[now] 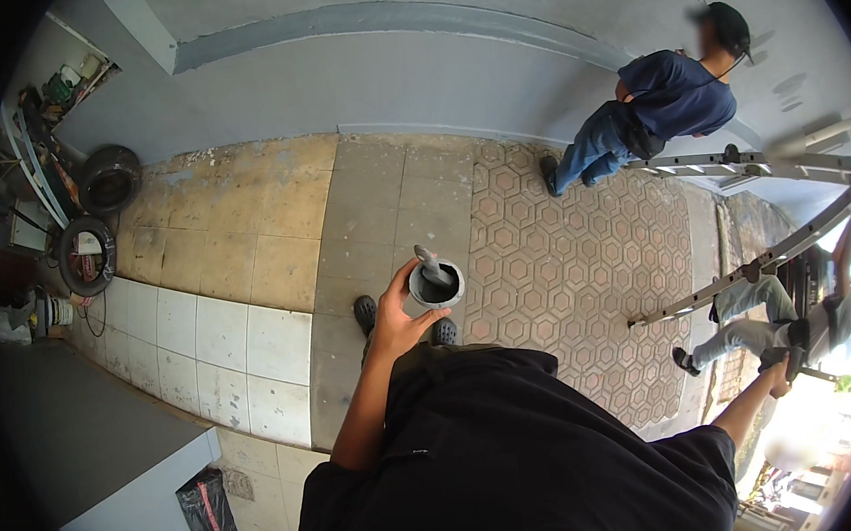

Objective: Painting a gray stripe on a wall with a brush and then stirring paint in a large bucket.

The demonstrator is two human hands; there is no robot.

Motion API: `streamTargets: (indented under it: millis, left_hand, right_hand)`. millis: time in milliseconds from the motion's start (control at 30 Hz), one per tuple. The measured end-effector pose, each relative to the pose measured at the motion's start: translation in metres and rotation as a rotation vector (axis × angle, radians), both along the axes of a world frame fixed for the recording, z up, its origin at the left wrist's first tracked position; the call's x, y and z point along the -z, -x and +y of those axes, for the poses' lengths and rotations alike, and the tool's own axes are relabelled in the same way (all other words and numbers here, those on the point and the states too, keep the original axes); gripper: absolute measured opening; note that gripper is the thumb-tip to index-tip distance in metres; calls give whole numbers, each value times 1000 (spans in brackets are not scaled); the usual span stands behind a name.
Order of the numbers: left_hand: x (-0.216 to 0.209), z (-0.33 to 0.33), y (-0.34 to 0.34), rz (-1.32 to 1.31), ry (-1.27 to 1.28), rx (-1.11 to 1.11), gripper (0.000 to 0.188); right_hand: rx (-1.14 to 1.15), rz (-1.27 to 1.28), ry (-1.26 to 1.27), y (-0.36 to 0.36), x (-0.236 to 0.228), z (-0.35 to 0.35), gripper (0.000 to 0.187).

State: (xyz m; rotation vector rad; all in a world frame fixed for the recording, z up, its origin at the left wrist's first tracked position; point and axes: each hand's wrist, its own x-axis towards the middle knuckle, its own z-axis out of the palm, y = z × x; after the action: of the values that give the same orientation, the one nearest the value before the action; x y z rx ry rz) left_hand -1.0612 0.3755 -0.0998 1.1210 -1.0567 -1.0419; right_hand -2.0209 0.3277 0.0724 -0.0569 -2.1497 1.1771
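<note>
My left hand (404, 316) is wrapped round a small round pot (461, 295) with dark grey paint inside, held in front of my body over the floor. A grey-smeared paintbrush (429, 263), or a similar stick-like tool, leans in the pot with its upper end at the far rim. My right arm reaches far out to the right. There my right hand (779, 379) is closed on a dark, blocky tool (785, 360); its exact kind I cannot make out. A metal ladder (806, 235) stands beyond that hand.
A person in a dark blue shirt (680, 95) stands at the grey wall (413, 84). Another person in grey trousers (755, 316) is beside the ladder. Tyres (87, 257) and clutter line the left side. Hexagonal paving (574, 275) meets white tiles (222, 341). A grey partition (141, 502) stands lower left.
</note>
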Motion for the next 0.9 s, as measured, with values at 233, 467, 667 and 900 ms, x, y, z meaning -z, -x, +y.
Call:
streamTargets:
  millis: [233, 467, 667, 900]
  left_hand:
    - [13, 19, 7, 44, -14, 18, 87]
    - [8, 21, 7, 24, -21, -46, 86]
    - [-12, 21, 23, -119, -7, -82, 84]
    - [-17, 35, 38, -33, 86, -31, 85]
  right_hand:
    - [-62, 34, -75, 16, -27, -2, 98]
    - [-88, 91, -277, 45, -115, -40, 96]
    - [-386, 86, -558, -92, -110, -225, 90]
    - [-697, 177, -726, -247, -93, -376, 90]
